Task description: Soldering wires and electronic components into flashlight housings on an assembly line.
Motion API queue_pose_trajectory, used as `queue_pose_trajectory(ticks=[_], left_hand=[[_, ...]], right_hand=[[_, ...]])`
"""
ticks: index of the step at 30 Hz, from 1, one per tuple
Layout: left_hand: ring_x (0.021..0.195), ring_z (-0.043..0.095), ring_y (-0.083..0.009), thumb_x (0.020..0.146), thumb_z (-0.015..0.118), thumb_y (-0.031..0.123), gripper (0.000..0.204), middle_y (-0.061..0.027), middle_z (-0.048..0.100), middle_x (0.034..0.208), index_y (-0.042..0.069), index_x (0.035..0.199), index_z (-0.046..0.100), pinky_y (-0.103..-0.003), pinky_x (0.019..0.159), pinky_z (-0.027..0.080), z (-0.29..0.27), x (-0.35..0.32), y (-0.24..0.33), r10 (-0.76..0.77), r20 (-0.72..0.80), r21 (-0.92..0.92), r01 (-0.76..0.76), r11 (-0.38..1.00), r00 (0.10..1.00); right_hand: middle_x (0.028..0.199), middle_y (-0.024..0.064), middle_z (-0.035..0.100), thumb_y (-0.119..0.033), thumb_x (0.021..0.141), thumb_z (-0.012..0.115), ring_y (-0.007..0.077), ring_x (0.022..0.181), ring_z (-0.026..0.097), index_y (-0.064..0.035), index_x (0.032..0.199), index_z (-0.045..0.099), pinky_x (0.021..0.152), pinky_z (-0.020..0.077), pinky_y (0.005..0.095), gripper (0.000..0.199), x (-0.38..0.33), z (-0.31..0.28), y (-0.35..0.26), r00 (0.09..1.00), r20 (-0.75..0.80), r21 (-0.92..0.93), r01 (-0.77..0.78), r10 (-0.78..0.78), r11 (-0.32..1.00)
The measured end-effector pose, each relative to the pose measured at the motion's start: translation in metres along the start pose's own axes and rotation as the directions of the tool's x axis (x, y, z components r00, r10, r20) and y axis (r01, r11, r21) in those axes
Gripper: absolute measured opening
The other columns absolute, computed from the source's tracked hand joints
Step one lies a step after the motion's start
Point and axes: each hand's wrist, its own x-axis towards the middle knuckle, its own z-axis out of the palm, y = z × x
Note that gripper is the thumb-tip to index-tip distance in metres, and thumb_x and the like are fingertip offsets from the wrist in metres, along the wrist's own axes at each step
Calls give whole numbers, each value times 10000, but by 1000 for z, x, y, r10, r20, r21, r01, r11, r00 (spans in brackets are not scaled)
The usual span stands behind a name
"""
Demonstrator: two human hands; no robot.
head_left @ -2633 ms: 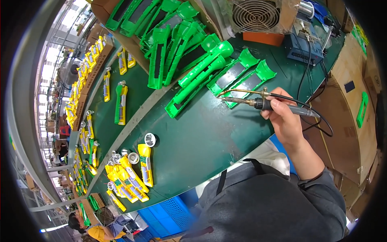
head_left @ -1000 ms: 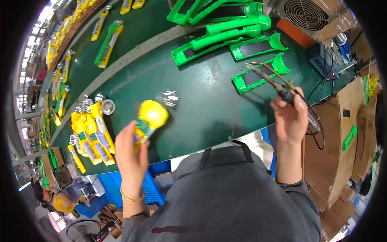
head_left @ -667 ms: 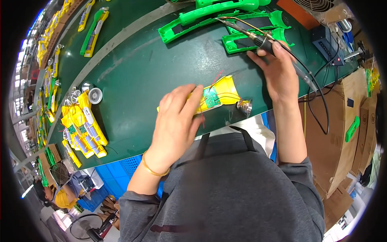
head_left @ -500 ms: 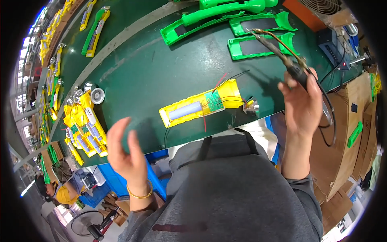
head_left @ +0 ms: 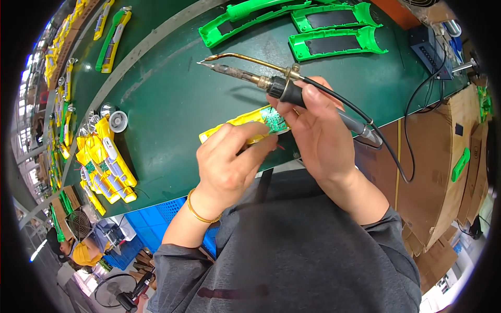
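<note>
Across my right hand lies a soldering iron, its black handle held between thumb and fingers. A thin brass tube runs along the iron, and both tips point left above the table. Below it lies a yellow plastic half-shell with a green circuit board. My left hand is over the shell's near side, thumb and fingers pinched together beside the board. A bit of red wire shows at those fingertips. Most of the shell, including its battery, is hidden by my hands.
Green shell halves with dark inserts lie along the far side. A cluster of yellow shells with batteries sits at left, beside a round white-rimmed part. A blue control box stands at far right, and the iron's cable loops on the right.
My left hand has come right onto the yellow shell and closed its fingers. My right hand has brought the soldering iron left over the shell, its tip swinging to point left.
</note>
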Motion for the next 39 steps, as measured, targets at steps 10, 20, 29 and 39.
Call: queue_pose_trajectory(ticks=[10,20,29,39], left_hand=[[578,548,-181,642,669,-72,158,-67,556,711,29,757,631,-278,523,438,6,14,20,-473,-8,-255,455,853,881],[621,535,-217,666,630,-80,114,-103,503,828,9,723,588,-308,534,444,5,24,24,-519,94,-115,527,842,850],[516,471,-68,725,636,-38,42,-61,520,804,-19,744,604,-204,466,383,4,31,24,-562,166,-107,581,807,810],[484,450,-61,719,641,-27,60,-64,523,814,-14,725,583,-207,452,360,6,31,25,-551,136,-77,564,822,823]], right_hand=[[899,93,568,-172,893,539,172,814,564,-10,1023,502,741,458,312,211,-9,-1,-16,1000,0,46,15,-15,999],[769,114,589,-160,804,639,99,622,521,19,945,477,582,445,236,279,-54,-60,-65,982,10,-593,159,-191,789],[756,80,570,-91,738,637,109,608,558,-11,850,501,571,453,226,193,-60,-71,-58,994,68,-829,105,-88,550],[697,25,549,-148,698,693,80,587,420,-31,804,526,545,348,216,231,-54,-59,-60,983,111,-892,163,-146,422]])
